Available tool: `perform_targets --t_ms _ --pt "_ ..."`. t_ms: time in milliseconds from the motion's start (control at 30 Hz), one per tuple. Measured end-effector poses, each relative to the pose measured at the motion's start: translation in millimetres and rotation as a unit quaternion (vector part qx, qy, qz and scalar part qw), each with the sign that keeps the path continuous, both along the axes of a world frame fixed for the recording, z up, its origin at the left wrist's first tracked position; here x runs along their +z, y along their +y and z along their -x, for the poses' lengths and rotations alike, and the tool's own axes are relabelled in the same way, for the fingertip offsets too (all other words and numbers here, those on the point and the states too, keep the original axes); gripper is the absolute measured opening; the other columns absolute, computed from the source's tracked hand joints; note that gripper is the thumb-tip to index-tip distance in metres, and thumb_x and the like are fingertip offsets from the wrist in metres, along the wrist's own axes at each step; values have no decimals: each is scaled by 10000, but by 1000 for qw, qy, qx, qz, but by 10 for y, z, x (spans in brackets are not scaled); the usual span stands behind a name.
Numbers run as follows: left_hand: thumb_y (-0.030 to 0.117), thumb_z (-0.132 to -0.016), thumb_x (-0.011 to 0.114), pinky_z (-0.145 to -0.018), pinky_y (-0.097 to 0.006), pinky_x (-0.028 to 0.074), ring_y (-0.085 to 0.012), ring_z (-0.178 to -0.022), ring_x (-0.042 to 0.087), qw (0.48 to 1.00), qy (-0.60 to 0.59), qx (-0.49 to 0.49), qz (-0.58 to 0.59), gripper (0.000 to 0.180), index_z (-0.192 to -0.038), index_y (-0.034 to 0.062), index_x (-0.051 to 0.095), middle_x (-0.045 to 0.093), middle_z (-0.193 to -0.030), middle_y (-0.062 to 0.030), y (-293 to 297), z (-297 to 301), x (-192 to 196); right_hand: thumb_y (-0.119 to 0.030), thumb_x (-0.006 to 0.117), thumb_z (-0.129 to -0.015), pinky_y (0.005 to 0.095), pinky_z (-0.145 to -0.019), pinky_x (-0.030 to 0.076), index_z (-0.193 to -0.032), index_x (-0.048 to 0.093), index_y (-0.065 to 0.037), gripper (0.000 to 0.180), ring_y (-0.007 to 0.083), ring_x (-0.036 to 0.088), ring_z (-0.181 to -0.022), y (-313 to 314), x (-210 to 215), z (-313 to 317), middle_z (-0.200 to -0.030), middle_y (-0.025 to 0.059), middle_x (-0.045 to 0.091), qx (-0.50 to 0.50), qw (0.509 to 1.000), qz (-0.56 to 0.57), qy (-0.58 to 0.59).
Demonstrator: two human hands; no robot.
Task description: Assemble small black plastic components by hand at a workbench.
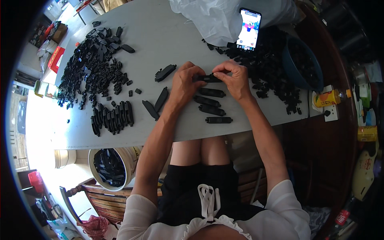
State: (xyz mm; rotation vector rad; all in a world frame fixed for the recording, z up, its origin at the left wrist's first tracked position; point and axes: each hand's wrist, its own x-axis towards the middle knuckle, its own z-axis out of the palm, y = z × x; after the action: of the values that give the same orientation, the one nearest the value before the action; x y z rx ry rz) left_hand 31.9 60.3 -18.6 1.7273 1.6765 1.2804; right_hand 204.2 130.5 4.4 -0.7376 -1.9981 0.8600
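Grey table (160, 40), black clip (209, 78) between hands (pinched)

Black plastic part (209, 78), matt w/ a slight sheen, pinched between bare left hand (185, 85) & right hand (235, 80). Three more finished pieces (212, 102) just below the hands look like the same dull black plastic, smooth. Big heap of small black plastic bits (94, 64) at left, some catching light. Tabletop (160, 36) is a smooth, matt pale grey sheet. Thin translucent plastic bag (212, 18), crinkled & glossy. Phone (249, 29) w/ glossy glass screen. Blue bowl (297, 68) looks like smooth plastic. Cream bucket (116, 153) under the edge, smooth plastic. Wooden chair (100, 196), brown, slatted. White cloth sleeves, black cloth shorts.
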Motion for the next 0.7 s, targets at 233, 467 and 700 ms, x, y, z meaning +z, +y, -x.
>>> perform_targets --t_ms 233,467,700 --pt "-10 -618 774 -653 -290 460 -163 -702 566 1000 8 1 -14 298 -893 23 664 575 -859 -60 3 18 -31 38 703 -744 288 -644 458 -796 647 -22 97 184 568 -737 -30 -54 44 -747 53 619 4 1000 -9 -9" --pt "-18 -607 771 -690 -341 471 -245 -774 586 1000 -1 -12 5 309 -890 33 658 567 -865 -89 5 -3 44 66 696 -698 345 -671 471 -793 620 -26 152 253 576 -774 2 -86 66 -764 66 613 15 992 -125 13" --pt "-23 -606 765 -685 -332 465 -233 -758 571 1000 11 -9 0 305 -877 22 634 550 -844 -85 -29 -14 99 69 664 -719 369 -741 495 -808 642 -2 116 285 561 -871 -37 -57 -3 -856 97 597 26 984 -165 -57"
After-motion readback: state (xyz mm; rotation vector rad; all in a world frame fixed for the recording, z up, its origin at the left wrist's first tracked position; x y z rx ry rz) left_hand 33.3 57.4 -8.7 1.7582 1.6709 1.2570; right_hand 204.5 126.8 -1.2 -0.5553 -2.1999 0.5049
